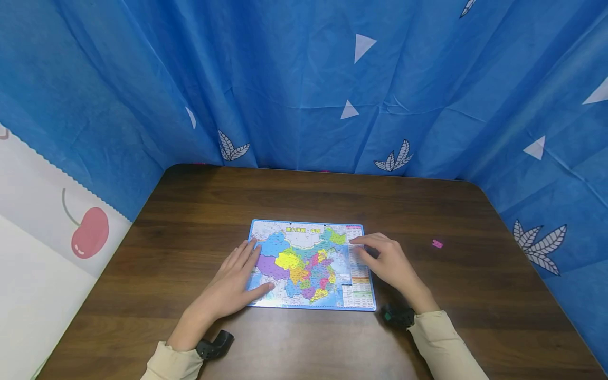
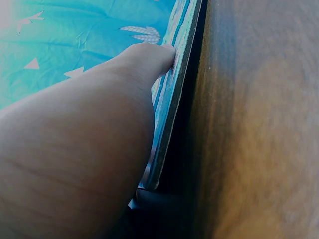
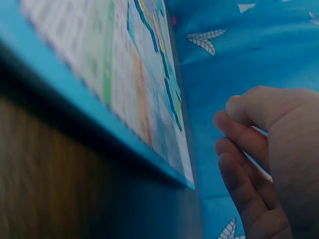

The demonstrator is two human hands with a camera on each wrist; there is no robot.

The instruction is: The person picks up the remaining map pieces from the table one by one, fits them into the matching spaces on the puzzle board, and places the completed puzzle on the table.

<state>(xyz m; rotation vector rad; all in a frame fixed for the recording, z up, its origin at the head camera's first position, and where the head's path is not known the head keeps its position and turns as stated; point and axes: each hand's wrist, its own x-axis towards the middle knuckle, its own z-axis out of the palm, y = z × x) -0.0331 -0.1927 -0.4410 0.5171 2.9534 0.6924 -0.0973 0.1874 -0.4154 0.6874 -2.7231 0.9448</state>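
A map puzzle board [image 1: 304, 302] with a blue rim lies on the table, its regions in yellow, purple, blue, green and pink. A pale patch with a jagged lower outline sits below its yellow title. My left hand [image 1: 228, 290] rests on the board's left side, fingers straight and thumb spread. In the left wrist view that thumb [image 2: 162, 59] lies on the board near its edge. Over the board's right side hovers my right hand [image 1: 391, 261], its fingers loosely bent. The right wrist view shows nothing between those fingers [image 3: 244, 137].
A small pink puzzle piece [image 1: 437, 243] lies on the brown wooden table [image 1: 294, 198], right of the board. Behind and to the right hangs a blue curtain [image 1: 294, 95] with white triangles and leaves. Each wrist carries a black camera mount [image 1: 216, 345].
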